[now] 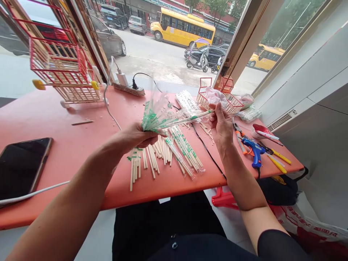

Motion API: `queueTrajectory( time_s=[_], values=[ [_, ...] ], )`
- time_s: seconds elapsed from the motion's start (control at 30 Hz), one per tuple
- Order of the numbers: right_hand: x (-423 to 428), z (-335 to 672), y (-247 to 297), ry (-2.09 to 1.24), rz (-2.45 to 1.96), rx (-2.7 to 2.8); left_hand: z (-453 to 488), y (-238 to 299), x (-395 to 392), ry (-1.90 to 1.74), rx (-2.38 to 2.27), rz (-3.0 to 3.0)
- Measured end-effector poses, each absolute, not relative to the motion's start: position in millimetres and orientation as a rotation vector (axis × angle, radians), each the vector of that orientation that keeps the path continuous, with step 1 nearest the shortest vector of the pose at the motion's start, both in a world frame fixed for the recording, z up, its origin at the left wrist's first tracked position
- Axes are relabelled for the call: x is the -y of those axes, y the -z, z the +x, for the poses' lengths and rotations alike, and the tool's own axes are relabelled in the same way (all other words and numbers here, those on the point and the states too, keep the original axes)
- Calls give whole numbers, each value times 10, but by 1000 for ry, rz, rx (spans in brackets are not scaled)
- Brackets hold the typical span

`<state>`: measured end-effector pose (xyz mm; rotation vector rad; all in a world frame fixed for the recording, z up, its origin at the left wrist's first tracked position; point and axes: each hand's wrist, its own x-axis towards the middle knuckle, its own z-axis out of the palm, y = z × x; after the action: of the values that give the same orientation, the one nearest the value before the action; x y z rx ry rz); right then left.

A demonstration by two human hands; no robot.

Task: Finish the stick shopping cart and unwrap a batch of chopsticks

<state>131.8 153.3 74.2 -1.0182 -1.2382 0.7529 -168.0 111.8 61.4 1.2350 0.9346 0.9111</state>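
Left hand (136,137) clutches wrappers (154,115); right hand (222,125) pinches chopstick (190,117).

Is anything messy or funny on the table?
Yes. Chopsticks lie scattered on the table, fanned out at different angles, some bare, some packed. A lone stick lies apart, far to the left. The left hand grips a bunch of wrappers; the right hand pinches a wrapped stick.

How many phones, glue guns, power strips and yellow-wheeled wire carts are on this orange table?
Black smartphone: 1
Blue hot glue gun: 1
White power strip: 1
Red wire toy cart with yellow wheels: 1
Total: 4
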Motion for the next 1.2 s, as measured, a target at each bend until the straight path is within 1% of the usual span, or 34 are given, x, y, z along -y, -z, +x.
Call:
queueTrajectory(
  time_s=[0.1,0.2,0.3,0.53,0.63,0.73,0.83,0.97,1.03,1.1,1.2],
  values=[
    [-1587,1394,-730,-767,-941,1193,-1754,-635,-1172,-1079,-946,1163],
    [-1621,1462,-740,-669,-952,1169,-1828,-700,-1209,-1487,-973,960],
    [-1632,1489,-741,-560,-948,1122,-1886,-821,-1181,-1795,-1016,719],
    [-1698,1505,-699,-457,-969,1119,-2019,-1121,-1031,-2190,-1001,494],
    [-1672,1444,-698,-386,-1028,1117,-2083,-1161,-1038,-2237,-1006,476],
    [-1505,1255,-672,-301,-1055,1288,-2101,-1127,-1075,-2258,-1054,533],
    [-1265,1042,-628,-214,-971,1597,-2088,-1043,-1106,-2204,-1036,595],
    [-1072,902,-580,-120,-916,2143,-2059,-937,-1126,-2043,-966,704],
    [-1065,871,-543,-47,-808,2388,-2021,-910,-1141,-1991,-966,730],
    [-1093,836,-484,90,-609,2537,-1961,-898,-1159,-1977,-958,741],
    [-1139,776,-380,307,-316,2551,-1868,-890,-1164,-1908,-936,832]
  ],
)
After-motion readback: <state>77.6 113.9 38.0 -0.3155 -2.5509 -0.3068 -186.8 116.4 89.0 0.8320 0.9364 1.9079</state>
